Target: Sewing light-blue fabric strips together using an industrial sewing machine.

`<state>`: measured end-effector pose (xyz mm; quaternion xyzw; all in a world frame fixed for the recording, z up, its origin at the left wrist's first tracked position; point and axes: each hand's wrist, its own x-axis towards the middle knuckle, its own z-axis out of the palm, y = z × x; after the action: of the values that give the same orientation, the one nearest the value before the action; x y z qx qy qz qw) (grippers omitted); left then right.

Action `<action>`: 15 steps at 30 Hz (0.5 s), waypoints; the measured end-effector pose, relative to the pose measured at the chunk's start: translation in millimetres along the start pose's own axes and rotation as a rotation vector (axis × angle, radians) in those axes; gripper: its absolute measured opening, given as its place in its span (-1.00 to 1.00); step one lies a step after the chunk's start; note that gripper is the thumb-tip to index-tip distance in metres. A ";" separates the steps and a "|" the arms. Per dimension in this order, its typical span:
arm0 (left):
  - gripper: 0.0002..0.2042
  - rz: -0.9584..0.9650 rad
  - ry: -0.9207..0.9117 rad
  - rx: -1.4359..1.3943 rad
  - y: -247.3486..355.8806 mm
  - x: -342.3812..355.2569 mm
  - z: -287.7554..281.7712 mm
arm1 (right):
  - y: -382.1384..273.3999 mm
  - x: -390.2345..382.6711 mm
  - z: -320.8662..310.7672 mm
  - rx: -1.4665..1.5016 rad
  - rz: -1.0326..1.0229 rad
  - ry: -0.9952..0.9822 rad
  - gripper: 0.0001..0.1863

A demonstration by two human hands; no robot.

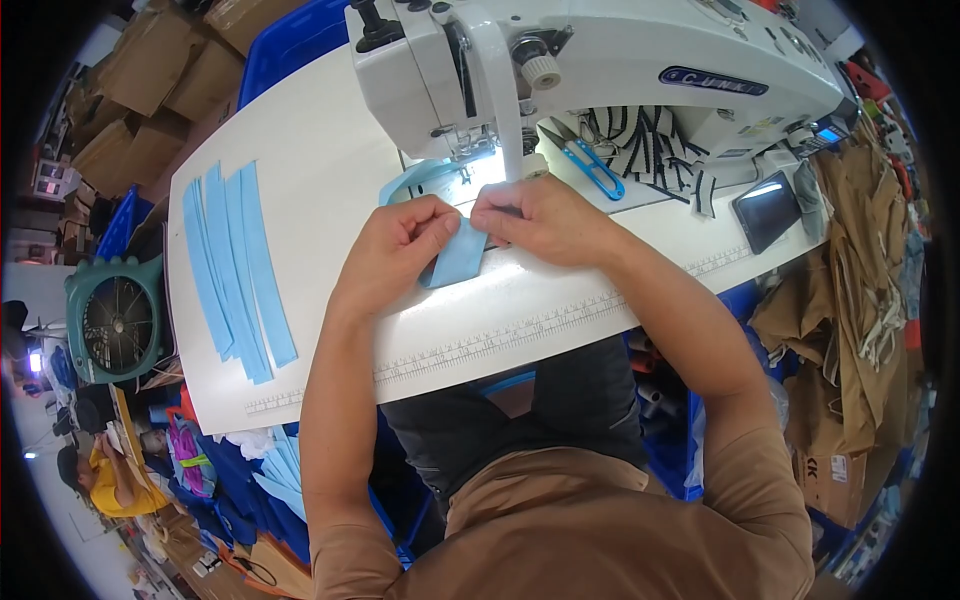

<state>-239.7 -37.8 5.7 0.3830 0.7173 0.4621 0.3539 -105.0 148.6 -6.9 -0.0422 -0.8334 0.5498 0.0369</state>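
Both my hands pinch a light blue fabric strip [458, 262] just in front of the lit needle area of a white sewing machine [420, 90]. My left hand [400, 245] is closed on the strip's left edge, thumb against curled fingers. On its right edge my right hand [535, 222] is closed, close to the presser foot [465, 172]. Part of the strip hangs toward me below my fingers, and light blue fabric also curves behind my left hand. Exactly how the strip is folded between the fingertips is hidden.
Several light blue strips [235, 270] lie at the table's left. Thread snips [590, 165], black-and-white striped pieces [650, 140] and a dark phone [767, 212] are at the right. A printed ruler [500, 335] runs along the front edge. A green fan [118, 318] stands left of the table.
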 end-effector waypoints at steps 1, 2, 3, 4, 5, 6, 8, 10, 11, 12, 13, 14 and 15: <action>-0.78 -0.009 -0.003 0.020 -0.6 0.0 0.5 | 1.1 -0.3 0.6 -0.043 -0.010 0.010 -0.74; -0.78 -0.017 -0.006 0.040 -0.8 0.0 1.0 | 1.3 -0.6 1.2 -0.044 -0.010 0.010 -0.74; -0.78 -0.016 -0.006 0.040 -1.0 0.1 1.7 | 0.3 -0.4 2.5 -0.050 -0.025 0.028 -0.75; -0.79 0.017 0.012 0.033 -0.9 0.1 3.0 | -0.4 -0.2 3.1 -0.055 -0.040 0.046 -0.76; -0.80 0.050 0.031 0.027 -0.5 0.0 4.3 | 0.3 -0.1 3.2 -0.056 -0.040 0.045 -0.76; -0.80 0.052 0.029 0.026 2.1 -0.4 6.4 | 2.1 -0.2 3.0 0.027 -0.029 0.063 -0.77; -0.84 -0.015 0.028 -0.093 9.6 -2.3 9.5 | 3.2 -0.4 2.3 0.108 -0.017 0.083 -0.78; -0.85 -0.028 0.039 -0.042 10.1 -1.9 6.1 | 1.9 0.4 3.2 0.161 0.041 0.078 -0.78; -0.85 -0.042 0.049 0.010 10.0 -1.2 4.7 | 1.8 0.9 3.8 0.160 0.040 0.077 -0.78; -0.85 -0.043 0.052 0.009 7.5 -0.3 4.7 | 1.8 1.2 5.0 0.185 0.038 0.098 -0.78; -0.86 -0.023 0.059 -0.039 3.1 1.1 5.5 | 1.7 1.4 5.8 0.209 0.036 0.120 -0.78; -0.86 -0.003 0.066 -0.087 0.7 1.5 6.1 | 1.5 1.6 6.2 0.209 0.036 0.118 -0.78; -0.86 -0.003 0.066 -0.088 0.9 1.4 6.1 | 1.2 1.7 6.1 0.207 0.040 0.119 -0.77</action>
<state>-234.8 -33.9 4.3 0.3506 0.7082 0.5049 0.3472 -107.3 143.7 -10.4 -0.0871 -0.7677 0.6298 0.0795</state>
